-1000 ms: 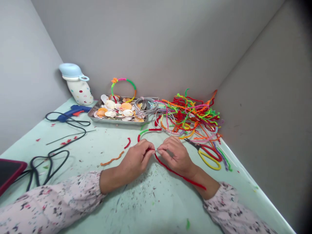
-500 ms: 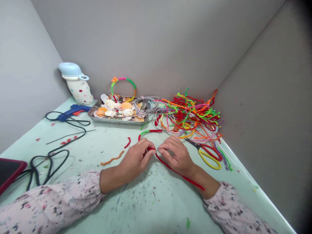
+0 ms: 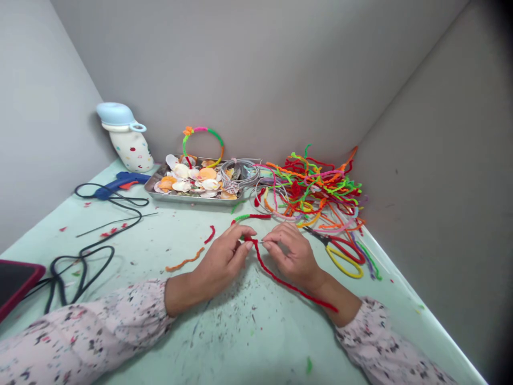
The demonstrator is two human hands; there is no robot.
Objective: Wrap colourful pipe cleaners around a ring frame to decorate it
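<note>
Between the fingertips of my left hand (image 3: 218, 262), a red pipe cleaner (image 3: 286, 285) is pinched where it meets a thin grey wire (image 3: 261, 242). Its loose tail slopes down to the right, past my right wrist. My right hand (image 3: 294, 259) grips the wire just right of the red wrapping, thumb against forefinger. Beyond my fingers curves a section wrapped in green and red (image 3: 243, 217); how it joins the held part is hidden by my left hand. A short orange piece (image 3: 185, 260) and a short red piece (image 3: 209, 234) lie left of my hands.
A metal tray (image 3: 192, 201) of shells stands at the back, with a colourful wrapped ring (image 3: 222, 140) upright behind it. Pipe cleaners (image 3: 320, 182) heap at right, near scissors (image 3: 344, 262). A blue glue gun (image 3: 116, 185), black cord (image 3: 83, 254) and bottle (image 3: 130, 149) are left.
My left fingers have loosened a little and show more of the red wrapping on the wire. The green and red section beyond has shifted slightly right.
</note>
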